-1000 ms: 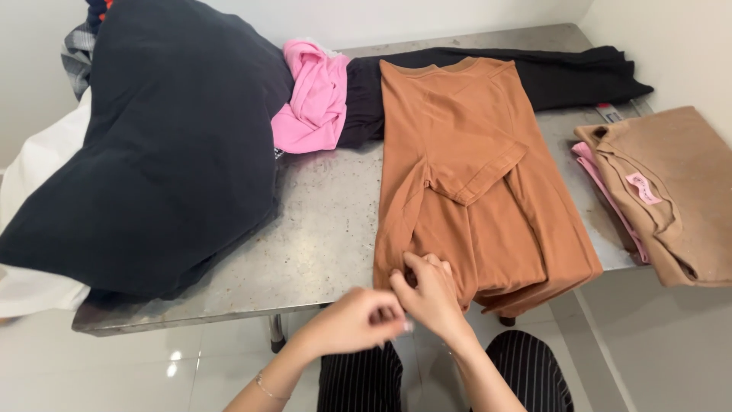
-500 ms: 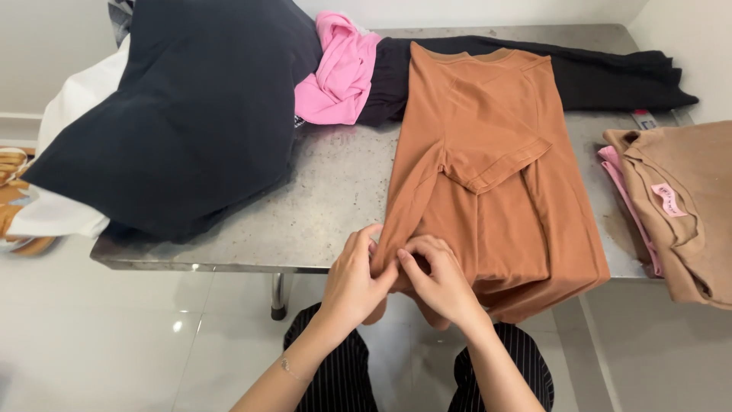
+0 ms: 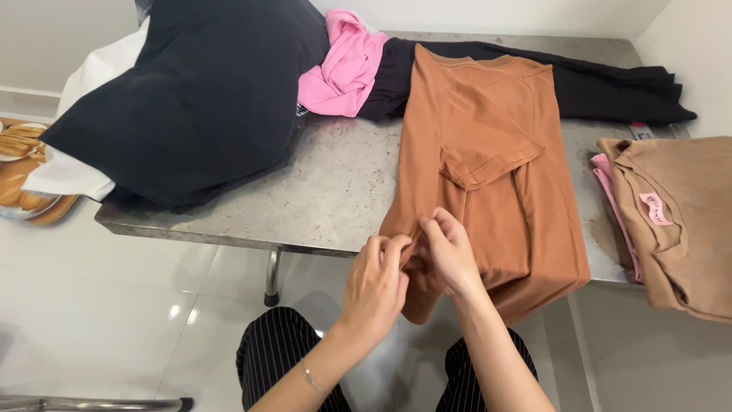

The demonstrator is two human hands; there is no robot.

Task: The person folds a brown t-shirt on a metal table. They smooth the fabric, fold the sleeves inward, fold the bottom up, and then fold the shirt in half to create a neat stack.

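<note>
Both hands meet at the near edge of the metal table (image 3: 328, 191), pinching the bottom hem of a rust-brown shirt (image 3: 488, 152). Her left hand (image 3: 375, 288) is curled, fingers bent and closed on the cloth at the shirt's lower left corner, with a thin bracelet (image 3: 309, 375) showing at the wrist. Close beside it, the right hand (image 3: 451, 253) has its fingertips drawn together, nipping a fold of the same hem; the two hands nearly touch. That shirt lies lengthwise on the table, collar at the far side, one short sleeve folded across its front, and its lower edge hangs just over the table's near rim. Behind it stretches a black garment (image 3: 610, 80), and a pink garment (image 3: 343, 65) lies bunched to the left of the collar. On the left a large dark cloth (image 3: 198, 99) covers a heap. At right sits a folded tan shirt (image 3: 686, 221).
</note>
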